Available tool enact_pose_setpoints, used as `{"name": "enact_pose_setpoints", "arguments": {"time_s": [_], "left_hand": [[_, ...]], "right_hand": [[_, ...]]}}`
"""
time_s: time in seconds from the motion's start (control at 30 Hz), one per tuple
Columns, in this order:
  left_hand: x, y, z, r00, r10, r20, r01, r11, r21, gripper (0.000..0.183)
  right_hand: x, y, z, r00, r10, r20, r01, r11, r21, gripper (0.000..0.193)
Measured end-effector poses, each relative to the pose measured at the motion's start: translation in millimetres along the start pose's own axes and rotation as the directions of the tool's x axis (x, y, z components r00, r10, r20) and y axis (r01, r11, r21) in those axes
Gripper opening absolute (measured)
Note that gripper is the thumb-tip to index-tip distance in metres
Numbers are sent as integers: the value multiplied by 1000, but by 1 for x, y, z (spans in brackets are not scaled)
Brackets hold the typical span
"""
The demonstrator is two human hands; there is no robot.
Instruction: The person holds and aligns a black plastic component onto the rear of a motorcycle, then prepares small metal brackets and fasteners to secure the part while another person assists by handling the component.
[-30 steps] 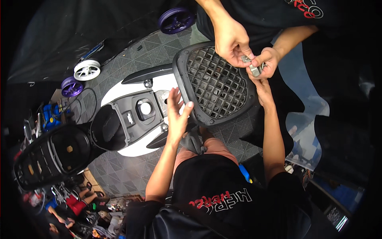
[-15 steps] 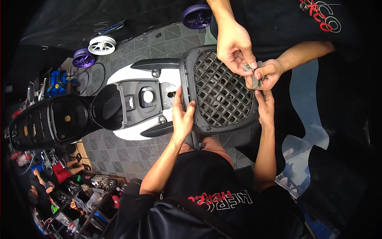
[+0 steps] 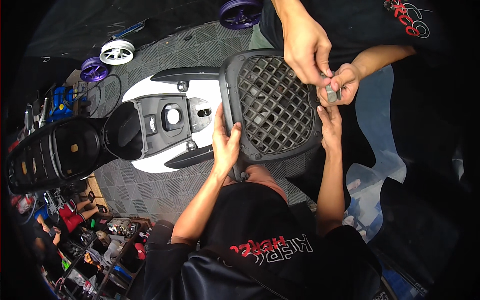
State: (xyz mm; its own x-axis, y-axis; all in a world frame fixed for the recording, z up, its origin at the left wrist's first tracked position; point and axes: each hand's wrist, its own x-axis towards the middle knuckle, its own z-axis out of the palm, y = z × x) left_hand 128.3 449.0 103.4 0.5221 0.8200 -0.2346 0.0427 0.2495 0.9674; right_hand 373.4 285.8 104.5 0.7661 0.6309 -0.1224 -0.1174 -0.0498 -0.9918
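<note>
While the left hand grips the black lattice rack by its left edge, the right hand sits at its right edge, hold unclear. Rack lies between them, neither nearer; roughly square, no clear long axis. White scooter tail beyond its left edge.

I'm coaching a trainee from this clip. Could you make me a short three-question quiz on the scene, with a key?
1. Multiple choice: which part of the black lattice panel does the wearer's left hand touch?
A) its centre
B) its right side
C) its left side

2. True or false: the co-worker's hands hold a small metal piece close to the wearer's right hand.

3. Fill in: the wheel between the two purple wheels is ____ in colour.

Key: 1. C; 2. True; 3. white.
</note>
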Motion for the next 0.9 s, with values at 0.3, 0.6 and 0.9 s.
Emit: {"name": "enact_pose_setpoints", "arguments": {"time_s": [0.3, 0.6, 0.9], "left_hand": [[-5, -3, -12, 998, 52, -41, -50, 998, 37, 66], [6, 0, -9, 995, 97, -34, -96, 995, 29, 67], [4, 9, -7, 998, 67, -13, -66, 998, 18, 66]], "right_hand": [[-4, 11, 2, 997, 60, 57, -63, 997, 53, 57], [-2, 15, -2, 999, 46, -1, -46, 997, 60, 57], [-2, 9, 2, 999, 40, -14, -39, 996, 83, 49]]}}
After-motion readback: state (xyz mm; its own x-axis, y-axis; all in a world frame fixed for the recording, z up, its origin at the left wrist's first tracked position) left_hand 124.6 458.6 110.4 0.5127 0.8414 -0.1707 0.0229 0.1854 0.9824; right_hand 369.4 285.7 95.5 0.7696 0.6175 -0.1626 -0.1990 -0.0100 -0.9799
